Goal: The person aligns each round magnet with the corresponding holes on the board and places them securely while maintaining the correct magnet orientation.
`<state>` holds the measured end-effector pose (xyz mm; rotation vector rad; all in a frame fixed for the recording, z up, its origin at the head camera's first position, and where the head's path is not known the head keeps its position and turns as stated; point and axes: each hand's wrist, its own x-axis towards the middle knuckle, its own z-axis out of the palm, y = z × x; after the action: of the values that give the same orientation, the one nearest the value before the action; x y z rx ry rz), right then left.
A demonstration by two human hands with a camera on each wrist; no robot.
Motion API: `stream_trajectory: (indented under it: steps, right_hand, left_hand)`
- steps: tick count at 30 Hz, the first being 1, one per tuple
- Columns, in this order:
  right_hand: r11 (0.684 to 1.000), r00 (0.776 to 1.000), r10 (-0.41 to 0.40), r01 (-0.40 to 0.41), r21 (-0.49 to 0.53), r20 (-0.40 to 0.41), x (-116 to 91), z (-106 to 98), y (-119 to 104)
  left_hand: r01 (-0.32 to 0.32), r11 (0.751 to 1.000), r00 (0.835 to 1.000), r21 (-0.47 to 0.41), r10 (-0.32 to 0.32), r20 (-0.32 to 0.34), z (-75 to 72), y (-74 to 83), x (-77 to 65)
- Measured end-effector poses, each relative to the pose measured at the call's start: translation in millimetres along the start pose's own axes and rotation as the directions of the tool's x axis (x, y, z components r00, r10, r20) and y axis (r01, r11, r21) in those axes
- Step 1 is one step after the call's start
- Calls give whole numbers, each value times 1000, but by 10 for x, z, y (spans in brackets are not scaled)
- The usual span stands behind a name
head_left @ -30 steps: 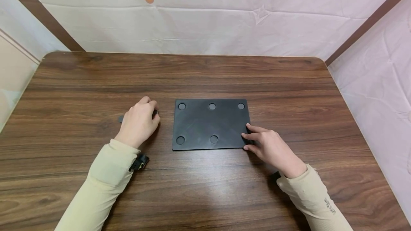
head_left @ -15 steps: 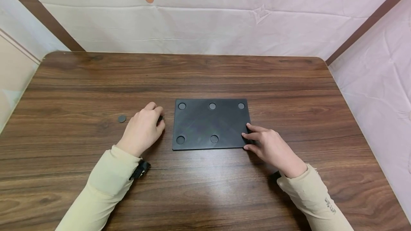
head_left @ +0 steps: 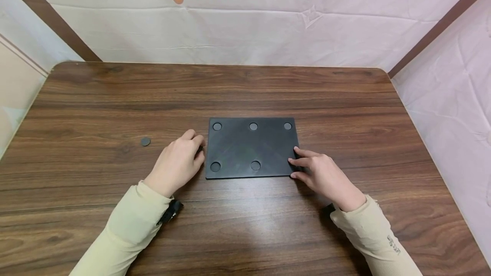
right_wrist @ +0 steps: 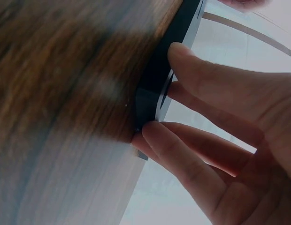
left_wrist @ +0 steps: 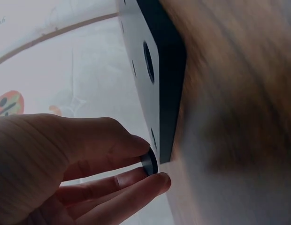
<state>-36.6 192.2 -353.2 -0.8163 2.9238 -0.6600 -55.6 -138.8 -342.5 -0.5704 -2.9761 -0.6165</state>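
Observation:
My left hand (head_left: pixel 177 163) pinches a small dark disc (left_wrist: pixel 149 161) between thumb and fingers, just left of the black board's left edge. The black rectangular board (head_left: pixel 251 148) lies flat on the table, with round recesses along its far and near sides. At its near right corner my right hand (head_left: pixel 326 178) grips the board's edges; the thumb is on the near edge and fingers are on the right side. That hand covers the corner in the head view. A second grey disc (head_left: pixel 145 141) lies flat on the table, left of my left hand.
The brown wood-grain table (head_left: pixel 245 93) runs back to a pale hanging sheet (head_left: pixel 245 33) with orange markings. More pale cloth (head_left: pixel 456 97) hangs along the right side. A dark device (head_left: pixel 171 212) is strapped at the left wrist.
My left hand has moved right and slightly nearer, carrying its disc up to the board, so the other disc has come fully into view. The right hand and the board have stayed in place.

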Motion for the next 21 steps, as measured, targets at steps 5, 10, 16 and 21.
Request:
stream_trajectory:
  steps: [5, 10, 16, 21]
  right_hand:
    - [1000, 1000, 2, -2, 1, 2, 1, -1, -2]
    - [1000, 1000, -5, 5, 4, -2, 2, 2, -2]
    - [1000, 1000, -6, 6, 6, -8, 4, 3, 2]
    - [1000, 1000, -9, 9, 6, -12, 2, 7, 4]
  left_hand:
    - [-24, 1000, 1000, 9, 24, 5, 40, 61, -32]
    - [-44, 999, 999, 31, 43, 7, 82, 102, -56]
    - [-71, 995, 997, 65, 71, 15, 129, 151, -85]
    - [-91, 991, 996, 96, 89, 18, 145, 188, -105]
